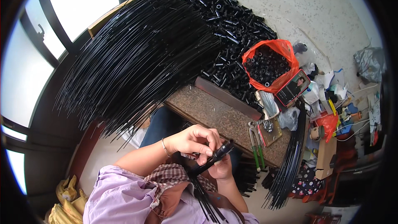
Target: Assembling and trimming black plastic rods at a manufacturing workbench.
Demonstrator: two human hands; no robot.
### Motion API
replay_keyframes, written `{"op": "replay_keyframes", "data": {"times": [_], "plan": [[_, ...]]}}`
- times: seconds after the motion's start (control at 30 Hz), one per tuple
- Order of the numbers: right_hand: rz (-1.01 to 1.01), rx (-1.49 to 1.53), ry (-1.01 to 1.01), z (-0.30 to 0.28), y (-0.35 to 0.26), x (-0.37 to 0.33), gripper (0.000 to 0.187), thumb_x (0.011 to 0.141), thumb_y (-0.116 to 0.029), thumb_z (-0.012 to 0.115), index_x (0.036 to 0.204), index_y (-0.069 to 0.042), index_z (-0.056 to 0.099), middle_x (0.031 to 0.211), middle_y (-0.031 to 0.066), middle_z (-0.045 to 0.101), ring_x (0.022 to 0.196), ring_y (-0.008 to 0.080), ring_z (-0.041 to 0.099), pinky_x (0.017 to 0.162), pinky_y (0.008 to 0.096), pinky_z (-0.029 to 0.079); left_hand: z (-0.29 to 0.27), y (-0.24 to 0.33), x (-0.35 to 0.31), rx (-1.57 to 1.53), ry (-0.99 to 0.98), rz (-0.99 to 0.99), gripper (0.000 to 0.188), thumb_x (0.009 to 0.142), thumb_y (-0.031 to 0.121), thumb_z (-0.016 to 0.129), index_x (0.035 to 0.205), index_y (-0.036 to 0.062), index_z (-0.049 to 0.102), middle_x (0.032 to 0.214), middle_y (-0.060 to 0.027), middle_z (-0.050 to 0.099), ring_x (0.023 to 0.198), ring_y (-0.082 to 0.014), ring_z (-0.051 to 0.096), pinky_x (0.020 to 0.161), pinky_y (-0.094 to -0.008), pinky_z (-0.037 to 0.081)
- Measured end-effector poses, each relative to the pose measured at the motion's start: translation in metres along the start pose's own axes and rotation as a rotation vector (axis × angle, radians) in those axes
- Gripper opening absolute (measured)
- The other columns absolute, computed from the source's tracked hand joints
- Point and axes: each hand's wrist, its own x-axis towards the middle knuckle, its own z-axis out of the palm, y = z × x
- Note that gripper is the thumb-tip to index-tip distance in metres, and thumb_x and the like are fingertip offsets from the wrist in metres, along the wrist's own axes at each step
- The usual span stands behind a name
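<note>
My left hand (201, 142), with a thin bracelet at the wrist, has its fingers bent and pinched against the near side of a black tubular piece (224, 148). From the other side, my right hand (222, 168) wraps round the same piece, partly hidden behind it. Thin black rods (205, 201) hang down toward my lap below the hands; whether they are joined to the piece I cannot tell. Ahead and to the left lies a huge sheaf of long thin black rods (141, 54). Beyond the table's edge spreads a heap of short black tubes (228, 25).
A speckled stone-topped table (199, 101) carries a long metal bar (226, 97), green-handled pliers (255, 145) and a propped phone (293, 87). Behind stands a red plastic bag (255, 49) of small black rings. Another rod bundle (290, 161) hangs over the right edge, near a cardboard box (326, 159).
</note>
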Motion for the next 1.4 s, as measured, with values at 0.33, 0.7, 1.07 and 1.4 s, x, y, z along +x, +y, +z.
{"op": "replay_keyframes", "data": {"times": [0.33,0.7,1.07,1.4], "plan": [[-0.025,-0.023,-0.258,-0.008,0.002,-0.011,0.032,0.079,-0.017,0.064,0.104,-0.002,0.05,0.086,0.0128,0.058,0.079,0.022,0.057,0.072,0.0362,0.047,0.013,0.0,0.01,-0.279,-0.084,-0.167,0.017,0.073,0.008,0.072,0.082,0.0013,0.059,0.084,-0.0082,0.061,0.091,-0.0228,0.056,0.097,-0.046,0.037],[-0.716,-0.851,0.551,0.017,0.002,0.005,0.016,0.082,-0.007,0.063,0.096,-0.002,0.06,0.093,0.0013,0.06,0.063,-0.0009,0.042,0.053,0.0143,0.034,0.036,0.007,0.021,0.658,0.325,0.033,0.034,0.067,0.017,0.078,0.091,0.0005,0.062,0.079,-0.0056,0.062,0.072,-0.0126,0.06,0.068,-0.026,0.048],[-0.103,-0.341,0.062,-0.007,-0.028,0.0,0.02,0.071,0.007,0.069,0.086,0.0,0.058,0.079,0.0076,0.063,0.072,0.0118,0.06,0.065,0.021,0.049,0.009,0.024,0.015,0.485,-0.109,0.028,0.032,0.064,0.022,0.079,0.08,-0.002,0.064,0.078,-0.0096,0.062,0.07,-0.0216,0.057,0.065,-0.0307,0.044],[-0.215,-0.479,0.363,0.003,-0.023,0.014,0.031,0.069,0.002,0.073,0.094,-0.004,0.055,0.085,0.002,0.059,0.075,0.0095,0.056,0.068,0.0225,0.047,0.029,0.006,0.014,1.006,0.119,0.075,0.038,0.067,0.012,0.074,0.097,0.0006,0.053,0.095,-0.0124,0.056,0.086,-0.0296,0.057,0.075,-0.0333,0.046]]}}
